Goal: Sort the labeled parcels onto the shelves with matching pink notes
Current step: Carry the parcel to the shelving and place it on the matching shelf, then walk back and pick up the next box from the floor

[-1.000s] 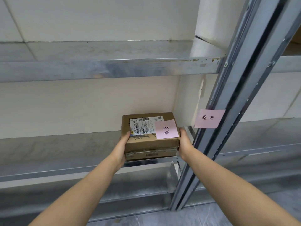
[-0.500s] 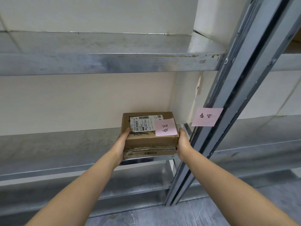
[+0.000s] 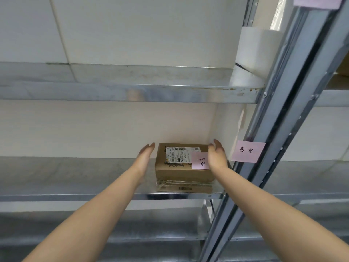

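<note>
A small brown cardboard parcel [image 3: 181,173] rests on the metal shelf [image 3: 75,178] at its right end, close to the back wall. It carries a white shipping label and a pink note [image 3: 200,161] with handwriting. A matching pink note [image 3: 247,151] is stuck on the grey upright post [image 3: 264,148] just to the right. My left hand [image 3: 144,157] is open beside the parcel's left side, a little apart from it. My right hand [image 3: 217,156] is open at the parcel's right top edge, fingers straight; whether it touches the box I cannot tell.
A white foam box [image 3: 255,53] stands on the upper shelf [image 3: 132,91] at the right end. Another pink note [image 3: 317,1] sits at the top right edge. More shelves run below and to the right of the post. The wall is directly behind.
Both hands held the parcel's sides earlier; now the parcel lies on the shelf and both hands have opened and come off its sides. The view has tilted upward.
</note>
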`<state>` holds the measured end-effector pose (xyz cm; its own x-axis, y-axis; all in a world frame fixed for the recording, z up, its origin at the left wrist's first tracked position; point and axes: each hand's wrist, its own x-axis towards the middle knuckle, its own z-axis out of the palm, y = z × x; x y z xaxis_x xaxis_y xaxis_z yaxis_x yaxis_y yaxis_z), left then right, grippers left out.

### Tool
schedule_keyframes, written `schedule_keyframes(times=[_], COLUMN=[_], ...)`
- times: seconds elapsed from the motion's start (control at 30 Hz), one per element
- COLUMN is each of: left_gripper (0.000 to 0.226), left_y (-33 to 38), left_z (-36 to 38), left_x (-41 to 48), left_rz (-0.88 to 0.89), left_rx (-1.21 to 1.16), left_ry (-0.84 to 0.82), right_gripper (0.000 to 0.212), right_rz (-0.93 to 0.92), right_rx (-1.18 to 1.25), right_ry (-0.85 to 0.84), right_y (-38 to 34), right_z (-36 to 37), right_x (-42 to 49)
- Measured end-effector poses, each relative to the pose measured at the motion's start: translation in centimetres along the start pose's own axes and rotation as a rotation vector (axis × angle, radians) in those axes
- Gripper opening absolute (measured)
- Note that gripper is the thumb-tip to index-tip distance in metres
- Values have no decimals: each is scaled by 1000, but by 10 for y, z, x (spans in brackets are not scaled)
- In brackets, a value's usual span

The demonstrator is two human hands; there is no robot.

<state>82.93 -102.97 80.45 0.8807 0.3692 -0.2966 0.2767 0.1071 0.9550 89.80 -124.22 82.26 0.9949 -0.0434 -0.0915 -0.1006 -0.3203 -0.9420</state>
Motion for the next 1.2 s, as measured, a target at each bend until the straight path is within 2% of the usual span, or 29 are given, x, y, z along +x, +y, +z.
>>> schedule_keyframes(times=[0.1, 0.27, 0.53, 0.8, 1.2], left_gripper=[71, 70, 64, 62, 59], left_y=[9, 16, 5, -25, -57], left_z=[-10, -36, -89, -133, -241], left_x=[-9, -30, -77, -145, -263], left_rz=[33, 73, 104, 97, 86], left_rx=[11, 1, -73, -136, -207], left_ry=[35, 124, 342, 585, 902], right_gripper=[47, 48, 57, 56, 52], right_rz=[-136, -237, -304, -388, -413], right_rx=[-48, 10, 31, 24, 41], right_ry=[-36, -191, -455, -697, -955], right_y=[-23, -45, -55, -50, -66], right_z=[9, 35, 84, 139, 248], right_x=[-4, -21, -63, -118, -239])
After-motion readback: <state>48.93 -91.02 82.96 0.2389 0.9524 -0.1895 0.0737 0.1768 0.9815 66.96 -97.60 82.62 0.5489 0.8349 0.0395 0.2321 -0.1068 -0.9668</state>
